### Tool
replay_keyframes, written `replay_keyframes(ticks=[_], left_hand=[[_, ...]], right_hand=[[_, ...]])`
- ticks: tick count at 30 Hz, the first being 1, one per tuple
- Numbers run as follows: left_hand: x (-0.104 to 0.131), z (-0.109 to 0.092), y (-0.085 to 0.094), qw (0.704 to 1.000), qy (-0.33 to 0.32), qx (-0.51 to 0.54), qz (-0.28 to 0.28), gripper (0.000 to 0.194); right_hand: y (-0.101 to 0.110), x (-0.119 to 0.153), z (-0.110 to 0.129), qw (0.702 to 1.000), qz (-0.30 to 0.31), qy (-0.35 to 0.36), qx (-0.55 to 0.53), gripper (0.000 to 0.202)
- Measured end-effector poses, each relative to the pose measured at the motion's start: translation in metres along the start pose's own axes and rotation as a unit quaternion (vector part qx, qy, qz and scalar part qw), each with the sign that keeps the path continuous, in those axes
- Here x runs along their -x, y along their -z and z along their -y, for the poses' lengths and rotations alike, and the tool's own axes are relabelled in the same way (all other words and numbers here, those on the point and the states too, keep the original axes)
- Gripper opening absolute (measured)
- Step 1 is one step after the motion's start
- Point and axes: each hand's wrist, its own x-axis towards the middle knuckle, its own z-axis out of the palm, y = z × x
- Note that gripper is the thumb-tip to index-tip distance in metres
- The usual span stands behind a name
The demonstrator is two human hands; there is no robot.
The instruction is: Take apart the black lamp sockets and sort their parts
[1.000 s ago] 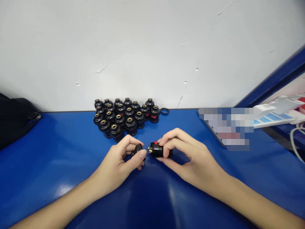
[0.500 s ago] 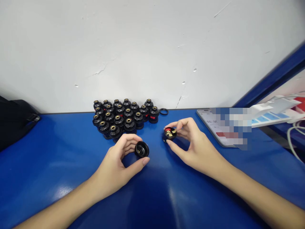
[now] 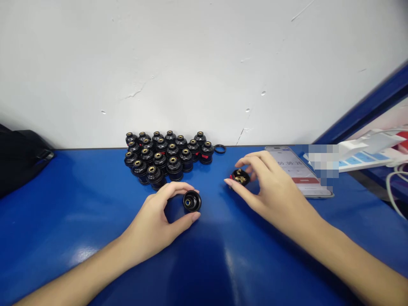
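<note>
My left hand (image 3: 165, 210) curves its thumb and fingers around a hollow black cap (image 3: 192, 201). The cap is tilted so its open mouth faces me, and a small hole with a metal ring shows at its bottom. To the right, my right hand (image 3: 259, 178) grips a round black part (image 3: 240, 177) by its edge between thumb and fingers. Gold-coloured metal pieces show on its upper face, with a bit of red at the left side. The two pieces are apart, both just above the table or touching it; I cannot tell which.
Several assembled black caps (image 3: 174, 168) with brass-ringed tops stand in a cluster beyond my left hand. A black ring (image 3: 219, 148) lies near the wall. On the blue table (image 3: 95, 191) are a phone (image 3: 306, 180) showing a timer, a power strip (image 3: 366, 158) and a black bag (image 3: 22, 159).
My right hand has moved right with the round black part and turned it. The hollow cap in my left hand has shifted slightly right and turned. The view has shifted a little.
</note>
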Motion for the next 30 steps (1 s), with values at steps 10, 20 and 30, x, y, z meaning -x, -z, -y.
replay_keyframes(ticks=[10,20,30], left_hand=[[-0.001,0.000,0.001,0.999,-0.027,-0.045,0.004,0.036],[-0.001,-0.001,0.000,0.995,-0.060,-0.078,0.003,0.032],[-0.002,0.001,-0.001,0.994,-0.071,-0.078,-0.013,0.030]], right_hand=[[0.007,0.010,-0.006,0.987,0.033,0.041,0.153,0.019],[0.002,-0.015,-0.017,0.971,0.104,0.039,0.212,0.021],[-0.009,-0.061,-0.038,0.961,0.117,-0.006,0.251,0.020]])
